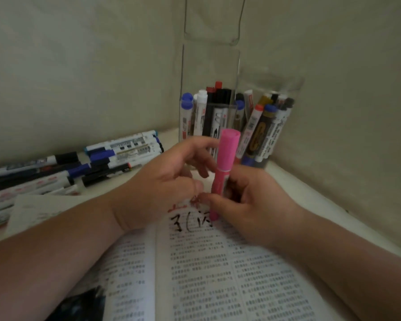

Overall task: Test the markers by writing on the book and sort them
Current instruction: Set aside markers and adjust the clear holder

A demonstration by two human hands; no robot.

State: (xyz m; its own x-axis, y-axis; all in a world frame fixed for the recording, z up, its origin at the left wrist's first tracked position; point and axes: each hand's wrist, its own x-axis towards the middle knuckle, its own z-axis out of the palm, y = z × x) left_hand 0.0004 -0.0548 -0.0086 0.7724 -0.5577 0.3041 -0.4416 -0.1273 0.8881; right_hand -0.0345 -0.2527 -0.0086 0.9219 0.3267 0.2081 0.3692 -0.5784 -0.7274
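Counted on the pale tabletop (315, 195): one pink marker (222, 174), one open book (206, 274), two clear holders, one heap of markers (74, 167), two hands. Pink marker upright over the top of the book's right page, capped end up, lower tip close to the paper, gripped round the lower barrel by the right hand (252, 205), fingers (239, 181) curled about it, thumb across the front. Just beside it the left hand (164, 181), holding nothing, fingers loose and spread toward the cap; touching the cap or not, cannot tell through the blur. Marker of smooth plastic, round, with a flat-topped cap wider than the barrel. Book of thin matte paper, dense printed columns, a dark picture at the lower left corner, black strokes (190, 224) and a few red strokes (195, 199) drawn by hand at the head of the right page, partly hidden by the hands. Of the two, left holder (208, 72) tall, square-sided, transparent, with at least seven markers standing inside; right holder (273, 82) rounder, transparent, with at least six. Caps there blue, white, black, red. Heap lying flat at the left, more than ten white and dark barrels side by side, exact number unclear. Plain beige walls (79, 66) meeting in the corner behind the holders.
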